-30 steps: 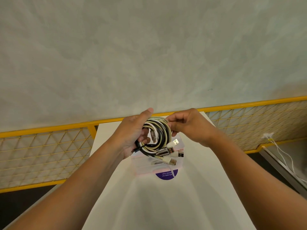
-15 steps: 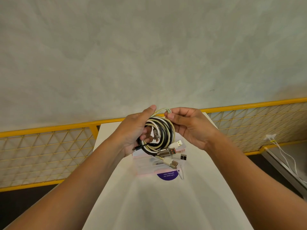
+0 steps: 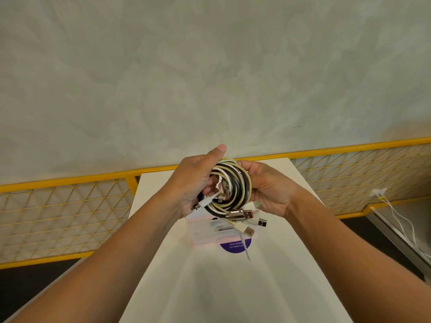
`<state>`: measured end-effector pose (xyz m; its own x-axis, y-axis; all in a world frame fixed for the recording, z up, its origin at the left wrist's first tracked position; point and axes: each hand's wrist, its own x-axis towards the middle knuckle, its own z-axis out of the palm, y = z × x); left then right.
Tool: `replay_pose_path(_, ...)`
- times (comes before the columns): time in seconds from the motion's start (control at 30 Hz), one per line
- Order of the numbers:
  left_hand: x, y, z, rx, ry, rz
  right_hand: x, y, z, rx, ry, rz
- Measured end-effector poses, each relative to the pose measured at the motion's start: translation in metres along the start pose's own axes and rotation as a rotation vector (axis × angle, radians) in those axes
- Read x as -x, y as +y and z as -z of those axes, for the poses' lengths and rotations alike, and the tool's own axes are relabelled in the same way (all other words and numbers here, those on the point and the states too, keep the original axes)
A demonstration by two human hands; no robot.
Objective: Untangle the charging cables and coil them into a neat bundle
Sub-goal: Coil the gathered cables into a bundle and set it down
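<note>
Cream, black and white cords lay wound together in one round coil (image 3: pixel 236 191), held in the air above the far end of a smooth white table (image 3: pixel 210 287). The left hand (image 3: pixel 193 180) gripped the coil's left side, fingers curled through the ring and the thumb lying straight along the top. The right hand (image 3: pixel 270 192) clasped the opposite side, its fingers wrapped over the rubbery loops.

Several loose ends stuck out below the coil. A ribbed metal plug (image 3: pixel 239 215) with an orange tongue pointed right. Just under it hung a black USB plug (image 3: pixel 262 222) and a cream plug (image 3: pixel 245 230), also orange inside. A slim white connector (image 3: pixel 206 202) slanted down towards the left palm. One thin white tail (image 3: pixel 246 249) dangled down.

Directly beneath the bundle stood a clear plastic box (image 3: pixel 203 231) with a pinkish tint, and at its near edge a round purple sticker (image 3: pixel 233 247) with small white lettering. Behind the table ran a yellow rail (image 3: pixel 70 213) filled with diamond wire mesh, and above it rose a mottled grey plaster wall (image 3: pixel 210 78). Off to the right, thin white wires (image 3: pixel 401 220) trailed from a small white fitting.
</note>
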<state>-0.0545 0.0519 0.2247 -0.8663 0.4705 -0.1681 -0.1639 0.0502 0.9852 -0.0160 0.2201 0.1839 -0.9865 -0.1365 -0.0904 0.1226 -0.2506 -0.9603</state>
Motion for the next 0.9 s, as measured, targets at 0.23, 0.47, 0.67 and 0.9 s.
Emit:
replay_pose_path(0.23,0.003,-0.001,-0.002,-0.001,0.022,-0.001,0.003,0.003,0.003,-0.092,-0.111,-0.042)
replay_pose_path(0.47,-0.003,0.0,0.001,0.008,0.14,-0.011,0.006,0.004,0.011,-0.317,-0.248,-0.041)
replay_pose_path(0.67,-0.014,-0.013,0.001,-0.04,0.296,-0.072,0.012,-0.009,-0.012,0.08,-0.083,-0.013)
replay_pose_path(0.9,-0.022,-0.021,-0.004,-0.053,0.395,-0.121,0.007,-0.003,-0.038,0.619,0.265,0.055)
